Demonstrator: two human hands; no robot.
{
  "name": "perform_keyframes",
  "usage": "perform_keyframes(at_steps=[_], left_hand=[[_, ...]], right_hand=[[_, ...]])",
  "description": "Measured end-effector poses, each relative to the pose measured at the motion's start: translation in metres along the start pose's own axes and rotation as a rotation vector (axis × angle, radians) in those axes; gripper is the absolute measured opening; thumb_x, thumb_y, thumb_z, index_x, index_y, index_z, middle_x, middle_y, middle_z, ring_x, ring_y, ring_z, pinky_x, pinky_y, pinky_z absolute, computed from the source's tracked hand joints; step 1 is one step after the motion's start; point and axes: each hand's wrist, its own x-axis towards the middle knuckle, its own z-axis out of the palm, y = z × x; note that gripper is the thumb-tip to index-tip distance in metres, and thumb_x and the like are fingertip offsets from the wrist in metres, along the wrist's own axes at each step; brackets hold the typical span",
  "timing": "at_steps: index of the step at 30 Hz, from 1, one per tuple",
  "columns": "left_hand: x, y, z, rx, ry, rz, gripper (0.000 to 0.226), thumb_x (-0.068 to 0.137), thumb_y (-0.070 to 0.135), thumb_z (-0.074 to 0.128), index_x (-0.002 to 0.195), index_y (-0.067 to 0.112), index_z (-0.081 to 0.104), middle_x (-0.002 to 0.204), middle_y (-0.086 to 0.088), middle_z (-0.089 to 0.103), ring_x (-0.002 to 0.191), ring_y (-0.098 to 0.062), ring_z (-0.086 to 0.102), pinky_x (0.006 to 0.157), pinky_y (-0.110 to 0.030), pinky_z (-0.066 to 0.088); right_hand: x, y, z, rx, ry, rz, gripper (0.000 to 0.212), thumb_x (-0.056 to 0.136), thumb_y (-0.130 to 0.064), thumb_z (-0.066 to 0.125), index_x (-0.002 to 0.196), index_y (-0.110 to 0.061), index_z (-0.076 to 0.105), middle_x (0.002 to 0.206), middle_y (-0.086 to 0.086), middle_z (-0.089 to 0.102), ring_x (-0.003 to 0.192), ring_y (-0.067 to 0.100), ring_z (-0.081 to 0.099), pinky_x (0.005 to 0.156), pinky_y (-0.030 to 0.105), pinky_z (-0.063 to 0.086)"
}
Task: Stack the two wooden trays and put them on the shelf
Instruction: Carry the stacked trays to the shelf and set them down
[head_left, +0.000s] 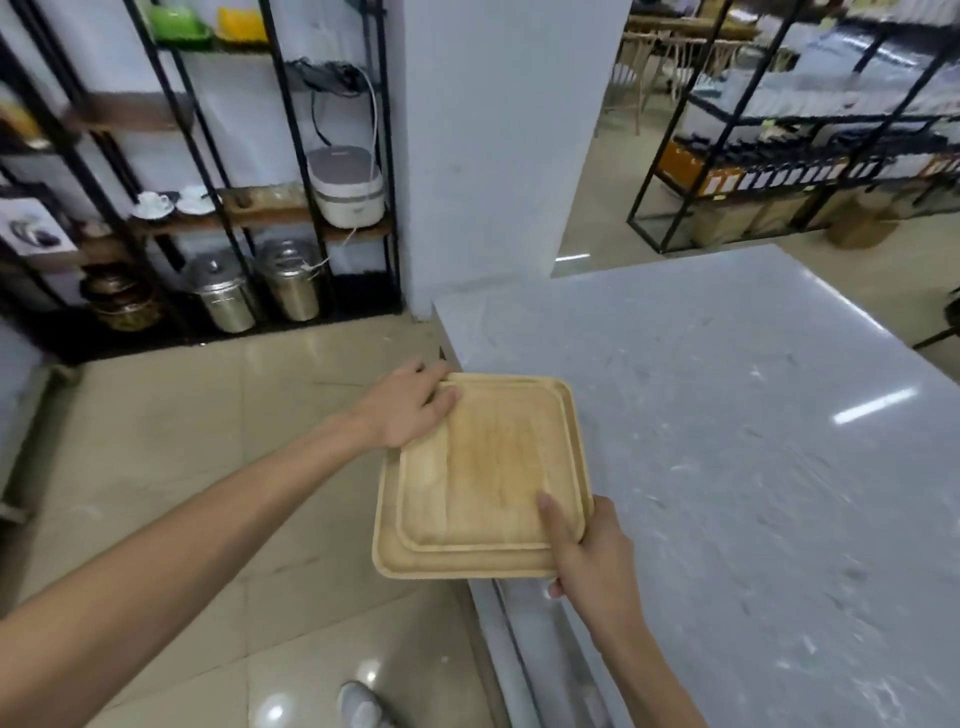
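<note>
A: Trays are stacked, the smaller tray (483, 462) nested in the larger tray (395, 551), held at centre frame over the grey counter's (727, 441) edge.

B: Grip?

A: Left hand (410, 410) clasps the far-left corner, right hand (587, 551) pinches the near-right, thumb on top.

B: And the shelf?

A: Black shelf rack (228, 208) sits upper left, beyond the left hand, so I'd expect the left side to lead.

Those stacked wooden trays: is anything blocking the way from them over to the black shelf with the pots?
Nothing visible. Both the left hand and right hand hold the stacked trays at the grey counter's corner; only bare tiled floor lies between them and the shelf.
</note>
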Motion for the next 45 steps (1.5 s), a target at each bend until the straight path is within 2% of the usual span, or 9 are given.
perform_keyframes(at_steps=[7,11,13,20,25,30,34,37,45], left_hand=[[0.0,-0.1,-0.075,-0.041,0.081,-0.064,0.049,0.103,0.053,0.033,0.137,0.019,0.045,0.119,-0.01,0.05,0.119,-0.033,0.052,0.106,-0.049,0.041],[-0.009,-0.153,-0.108,-0.033,0.133,-0.087,0.049,0.103,0.055,0.032,0.132,0.018,0.046,0.101,0.004,0.043,0.11,-0.028,0.053,0.098,-0.045,0.043],[-0.013,-0.178,-0.12,-0.021,0.156,-0.117,0.044,0.102,0.055,0.033,0.125,0.021,0.048,0.094,0.006,0.043,0.101,-0.025,0.053,0.095,-0.046,0.045],[-0.018,-0.265,-0.164,-0.033,0.229,-0.24,0.043,0.1,0.054,0.037,0.124,0.021,0.05,0.097,-0.001,0.05,0.099,-0.024,0.053,0.096,-0.048,0.047],[0.006,-0.336,-0.197,-0.039,0.244,-0.333,0.039,0.1,0.052,0.042,0.117,0.018,0.054,0.099,-0.008,0.054,0.102,-0.03,0.055,0.095,-0.048,0.047],[0.048,-0.418,-0.235,-0.077,0.256,-0.385,0.039,0.099,0.052,0.045,0.113,0.017,0.056,0.087,0.011,0.042,0.098,-0.023,0.048,0.092,-0.045,0.045],[0.084,-0.477,-0.275,-0.063,0.228,-0.429,0.042,0.098,0.054,0.045,0.116,0.019,0.057,0.094,0.003,0.05,0.104,-0.025,0.052,0.092,-0.045,0.046],[0.105,-0.519,-0.301,-0.071,0.249,-0.473,0.044,0.096,0.059,0.044,0.114,0.02,0.057,0.1,-0.002,0.054,0.103,-0.026,0.054,0.085,-0.041,0.043],[0.148,-0.625,-0.355,-0.133,0.23,-0.527,0.046,0.095,0.061,0.043,0.116,0.022,0.056,0.108,-0.006,0.058,0.105,-0.028,0.058,0.093,-0.045,0.047]], right_hand=[[0.036,-0.077,0.086,0.038,-0.056,-0.115,0.045,0.086,-0.066,0.064,0.097,-0.024,0.055,0.085,-0.002,0.069,0.049,0.011,0.07,0.038,0.019,0.05],[0.053,-0.111,0.135,0.07,-0.114,-0.15,0.044,0.089,-0.057,0.069,0.108,-0.02,0.056,0.096,-0.003,0.068,0.066,0.002,0.072,0.04,0.025,0.055],[0.06,-0.126,0.158,0.066,-0.156,-0.167,0.044,0.089,-0.055,0.069,0.109,-0.019,0.057,0.096,-0.001,0.069,0.065,0.005,0.073,0.04,0.026,0.056],[0.1,-0.179,0.247,0.047,-0.277,-0.177,0.052,0.091,-0.053,0.068,0.12,-0.012,0.056,0.104,0.001,0.068,0.075,0.022,0.075,0.046,0.03,0.06],[0.142,-0.216,0.321,0.053,-0.345,-0.164,0.044,0.092,-0.05,0.068,0.119,-0.018,0.056,0.108,-0.002,0.069,0.079,0.015,0.074,0.053,0.038,0.065],[0.2,-0.261,0.399,0.105,-0.418,-0.138,0.039,0.092,-0.048,0.069,0.117,-0.021,0.058,0.108,-0.003,0.069,0.088,0.014,0.072,0.048,0.029,0.061],[0.244,-0.303,0.452,0.109,-0.457,-0.135,0.028,0.091,-0.049,0.07,0.104,-0.026,0.061,0.102,-0.001,0.072,0.078,0.011,0.075,0.049,0.036,0.063],[0.276,-0.335,0.488,0.094,-0.489,-0.146,0.032,0.091,-0.05,0.07,0.107,-0.024,0.062,0.1,-0.001,0.074,0.078,0.002,0.074,0.049,0.035,0.063],[0.335,-0.408,0.581,0.024,-0.5,-0.157,0.046,0.091,-0.051,0.07,0.119,-0.015,0.061,0.101,0.001,0.073,0.078,0.015,0.075,0.05,0.038,0.064]])
